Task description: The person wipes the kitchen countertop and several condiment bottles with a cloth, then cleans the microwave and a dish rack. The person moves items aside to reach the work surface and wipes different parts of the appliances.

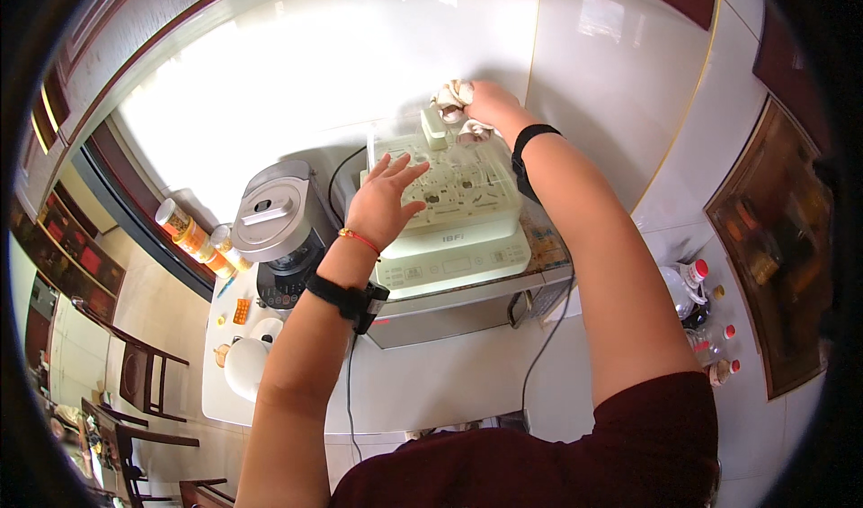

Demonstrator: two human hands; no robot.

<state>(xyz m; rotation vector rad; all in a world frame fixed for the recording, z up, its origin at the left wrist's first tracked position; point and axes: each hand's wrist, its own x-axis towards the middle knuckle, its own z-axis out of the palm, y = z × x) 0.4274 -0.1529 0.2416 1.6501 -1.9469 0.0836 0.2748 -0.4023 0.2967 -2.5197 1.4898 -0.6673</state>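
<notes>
A pale green electric steamer [453, 255] stands before me with a clear plastic lid [465, 188] and a light green lid handle [433, 129]. My right hand [495, 105] grips a crumpled white and brown cloth [452, 96] at the steamer's back right, close to the tiled wall. Part of the cloth hangs down near the lid's rear edge; whether it touches the lid, I cannot tell. Over the left side of the lid, my left hand [388, 194] is spread, holding nothing. Contact between that palm and the lid is not clear.
Beneath the steamer is a metal-fronted oven [445, 319]. To its left are a countertop blender [273, 218], stacked jars [192, 238], an orange blister pack [241, 311] and a white kettle [248, 366]. A dark cord [549, 339] hangs at the right. Plastic bottles [708, 343] stand farther right.
</notes>
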